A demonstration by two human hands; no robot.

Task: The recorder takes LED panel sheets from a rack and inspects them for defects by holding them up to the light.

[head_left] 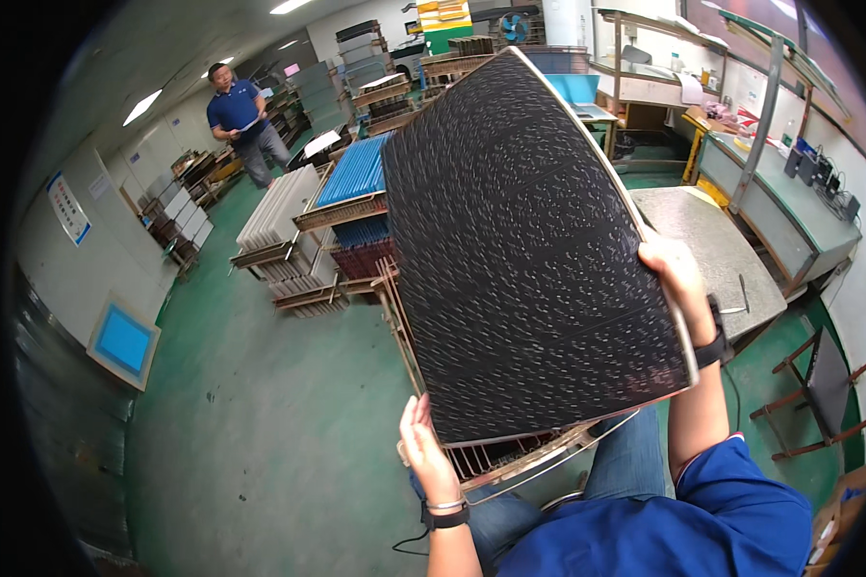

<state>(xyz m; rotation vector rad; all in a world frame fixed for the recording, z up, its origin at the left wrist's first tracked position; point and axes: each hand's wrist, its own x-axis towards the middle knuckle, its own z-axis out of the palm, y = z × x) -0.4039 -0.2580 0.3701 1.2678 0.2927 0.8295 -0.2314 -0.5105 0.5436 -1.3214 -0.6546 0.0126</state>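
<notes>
We've got the dark panel point(524, 250) tilted up mid-frame, long axis toward upper centre, left hand point(428, 452) clamped at its bottom edge, right hand point(678, 274) gripping its right side.

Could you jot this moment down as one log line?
left hand: grips panel's lower edge | right hand: grips right edge | black panel: raised, tilted | rack: beneath

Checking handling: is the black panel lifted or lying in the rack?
Lifted. Left hand grips the black panel at its bottom edge, right hand its side, above the rack.
</notes>
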